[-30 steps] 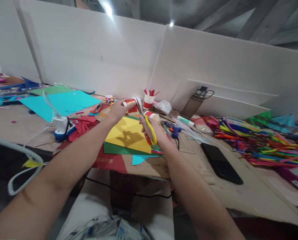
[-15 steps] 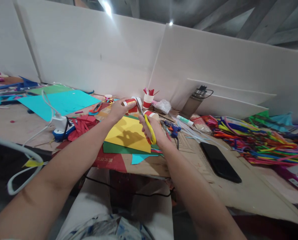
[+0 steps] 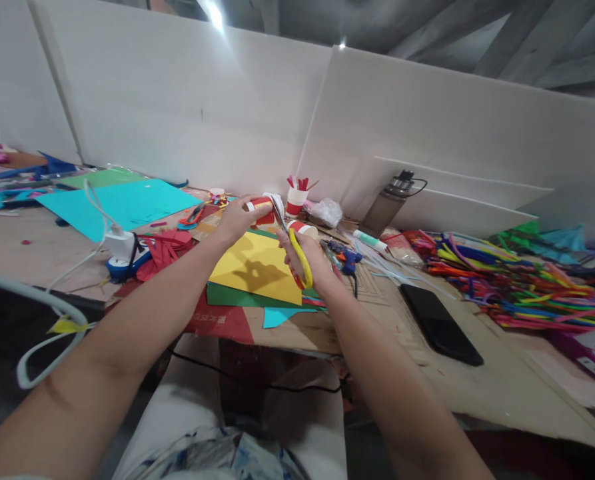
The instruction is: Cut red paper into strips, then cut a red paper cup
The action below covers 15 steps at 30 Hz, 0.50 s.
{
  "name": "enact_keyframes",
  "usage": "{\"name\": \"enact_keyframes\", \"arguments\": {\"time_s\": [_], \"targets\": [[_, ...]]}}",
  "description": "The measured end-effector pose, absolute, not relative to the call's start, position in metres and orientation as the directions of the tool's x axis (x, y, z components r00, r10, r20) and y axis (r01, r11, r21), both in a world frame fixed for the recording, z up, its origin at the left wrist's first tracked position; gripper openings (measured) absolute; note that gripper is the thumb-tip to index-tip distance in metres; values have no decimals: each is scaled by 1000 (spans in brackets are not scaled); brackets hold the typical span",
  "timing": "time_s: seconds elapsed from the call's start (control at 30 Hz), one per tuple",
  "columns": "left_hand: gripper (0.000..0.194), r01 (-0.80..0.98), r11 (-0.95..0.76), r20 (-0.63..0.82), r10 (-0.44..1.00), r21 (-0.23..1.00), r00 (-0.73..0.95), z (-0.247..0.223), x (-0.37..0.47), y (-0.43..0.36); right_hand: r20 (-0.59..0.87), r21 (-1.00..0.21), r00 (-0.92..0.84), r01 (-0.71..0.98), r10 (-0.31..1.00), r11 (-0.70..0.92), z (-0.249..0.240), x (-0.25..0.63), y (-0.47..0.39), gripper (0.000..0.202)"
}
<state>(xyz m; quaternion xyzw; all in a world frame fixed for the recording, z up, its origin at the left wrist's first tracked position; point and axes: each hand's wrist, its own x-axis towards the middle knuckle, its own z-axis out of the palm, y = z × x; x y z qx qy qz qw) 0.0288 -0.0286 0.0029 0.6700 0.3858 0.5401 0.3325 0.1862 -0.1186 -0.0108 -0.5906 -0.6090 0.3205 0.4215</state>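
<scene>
My left hand [image 3: 237,219] is closed around a red and white paper cup [image 3: 264,212], held on its side above the table. In my right hand [image 3: 310,259] are scissors [image 3: 300,257] with yellow handles, their blades up against the cup's rim. Whether the blades have cut into the cup I cannot tell. Beneath both hands lies a yellow sheet [image 3: 257,267] on top of a green sheet [image 3: 242,298]. Another red and white paper cup [image 3: 304,230] lies just behind my right hand, partly hidden by it.
Behind stands a cup [image 3: 296,200] with red sticks. To the right are a bottle [image 3: 388,203], a blue glue gun [image 3: 348,259], a black phone [image 3: 440,325] and many coloured pipe cleaners [image 3: 517,280]. At left lie a turquoise sheet [image 3: 122,205] and a white plug [image 3: 120,243] with its cable.
Almost nothing differs. Both hands keep the cup and the scissors in the same place, with only a very slight shift of the view.
</scene>
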Motion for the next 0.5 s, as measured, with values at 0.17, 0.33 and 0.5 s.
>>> {"name": "enact_keyframes", "arguments": {"time_s": [0.17, 0.33, 0.5], "targets": [[47, -100, -282, 294, 946, 954, 134, -2, 32, -22, 129, -889, 51, 449, 990, 92, -13, 188, -115, 41], [46, -246, -143, 200, 954, 959, 224, -5, 32, -15, 125, -889, 41, 448, 991, 94, -12, 185, -120, 41], [44, -257, -171, 226, 953, 951, 204, -3, 29, -13, 101, -891, 50, 450, 994, 68, -9, 184, -124, 40]]}}
